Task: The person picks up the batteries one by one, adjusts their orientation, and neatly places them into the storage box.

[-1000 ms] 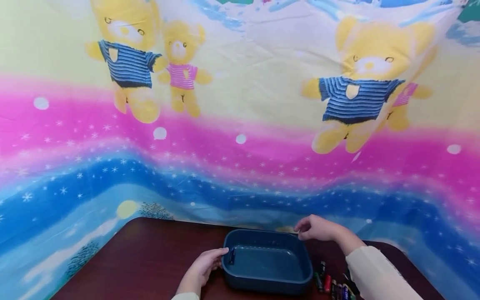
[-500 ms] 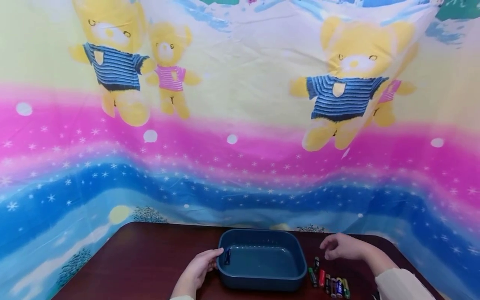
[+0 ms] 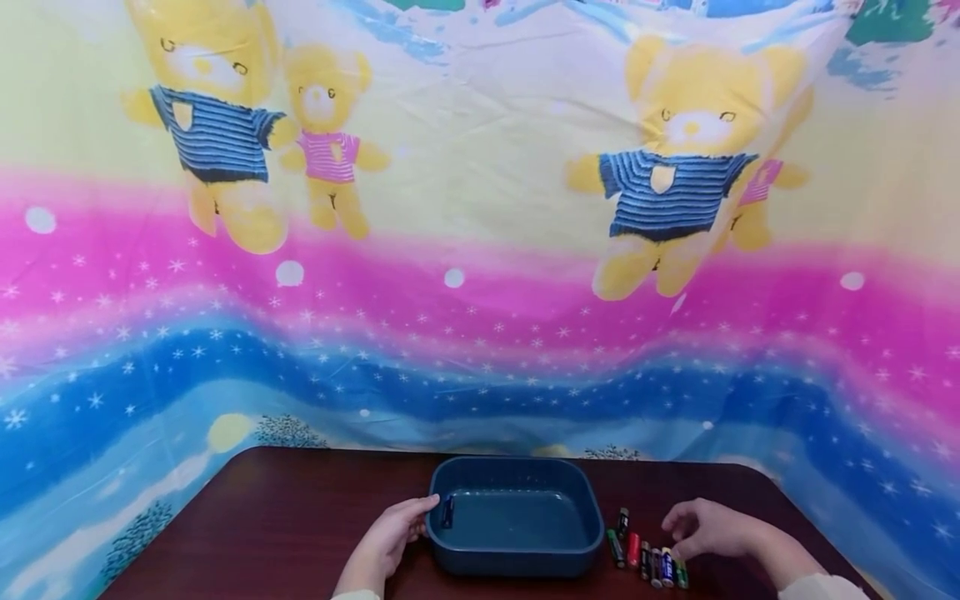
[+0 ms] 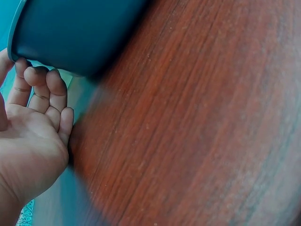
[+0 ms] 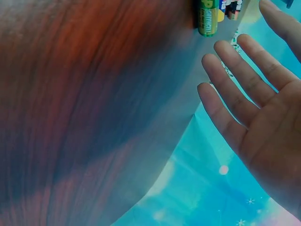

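Note:
A dark blue rectangular plastic box (image 3: pixel 517 562) stands on the table, with one dark battery (image 3: pixel 447 512) inside against its left wall. My left hand (image 3: pixel 388 535) holds the box at its left side, thumb at the rim and fingers bent against the outer wall. To the right of the box lie several batteries, among them a red battery (image 3: pixel 633 550), a black battery (image 3: pixel 623 522) and a green-and-yellow battery (image 5: pixel 208 20). My right hand (image 3: pixel 712 529) hovers just beside that group, fingers loosely spread and holding nothing. In the right wrist view its fingertips point toward the batteries.
The dark brown wooden table (image 3: pixel 300 500) has rounded back corners. Behind it hangs a cloth (image 3: pixel 450 350) printed with bears and snowflakes, close along the table's back edge.
My right hand has moved from the box's back right corner out to the right, then down toward the batteries. The left hand stays at the box. The head view has shifted slightly.

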`<state>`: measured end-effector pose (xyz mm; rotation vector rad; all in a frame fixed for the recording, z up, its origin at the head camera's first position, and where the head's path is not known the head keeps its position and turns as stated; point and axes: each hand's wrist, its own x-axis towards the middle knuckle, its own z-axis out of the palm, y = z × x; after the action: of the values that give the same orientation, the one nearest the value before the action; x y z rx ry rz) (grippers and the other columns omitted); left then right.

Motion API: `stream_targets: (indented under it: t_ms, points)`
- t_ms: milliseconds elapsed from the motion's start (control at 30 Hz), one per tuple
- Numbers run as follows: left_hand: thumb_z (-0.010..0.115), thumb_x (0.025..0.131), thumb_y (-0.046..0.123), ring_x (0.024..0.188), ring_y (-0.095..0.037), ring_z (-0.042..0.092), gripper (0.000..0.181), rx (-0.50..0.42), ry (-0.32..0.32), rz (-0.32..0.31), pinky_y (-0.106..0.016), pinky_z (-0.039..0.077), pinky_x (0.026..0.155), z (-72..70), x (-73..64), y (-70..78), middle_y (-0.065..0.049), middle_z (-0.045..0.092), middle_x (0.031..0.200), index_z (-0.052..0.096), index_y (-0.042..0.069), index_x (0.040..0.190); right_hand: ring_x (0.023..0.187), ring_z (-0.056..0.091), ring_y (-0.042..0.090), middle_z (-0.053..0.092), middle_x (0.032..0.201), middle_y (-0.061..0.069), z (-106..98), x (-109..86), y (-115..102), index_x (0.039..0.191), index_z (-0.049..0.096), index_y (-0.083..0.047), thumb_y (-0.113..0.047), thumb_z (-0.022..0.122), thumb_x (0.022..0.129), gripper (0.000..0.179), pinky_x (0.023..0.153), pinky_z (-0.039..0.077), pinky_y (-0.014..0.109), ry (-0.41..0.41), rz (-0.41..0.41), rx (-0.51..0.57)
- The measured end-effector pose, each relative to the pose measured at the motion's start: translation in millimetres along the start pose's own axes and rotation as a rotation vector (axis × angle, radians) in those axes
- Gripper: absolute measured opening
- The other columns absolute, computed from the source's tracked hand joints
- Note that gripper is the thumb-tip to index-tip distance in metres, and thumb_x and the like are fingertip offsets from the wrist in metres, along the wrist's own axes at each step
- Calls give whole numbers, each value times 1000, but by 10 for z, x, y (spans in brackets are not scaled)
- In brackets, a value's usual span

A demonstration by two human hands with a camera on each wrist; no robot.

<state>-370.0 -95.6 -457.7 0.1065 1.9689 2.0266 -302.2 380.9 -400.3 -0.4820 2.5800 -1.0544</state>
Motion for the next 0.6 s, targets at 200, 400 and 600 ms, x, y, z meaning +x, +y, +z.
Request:
stream_targets:
  t_ms: [200,400,600]
  points:
    - [62,86,41,73,-15,52,52,1,-15,4,-35,35,75,-16,2,-14,2,59,76,58,-3,114,85,54,27,58,94,11,32,-34,15,103,59,5,-11,71,80,30,66,46,34,12,3,-23]
    - [61,87,41,74,-16,52,50,11,-19,1,-35,35,75,-21,-1,10,2,60,76,59,-2,113,87,53,29,58,96,9,46,-82,3,103,59,3,-9,70,80,28,68,46,39,1,24,-9]
    - [60,88,40,75,-16,52,50,14,-13,4,-35,36,76,-19,-7,26,2,61,77,58,-2,114,85,53,24,56,98,6,-10,161,875,106,61,-7,-17,74,78,32,68,45,39,-4,48,14]
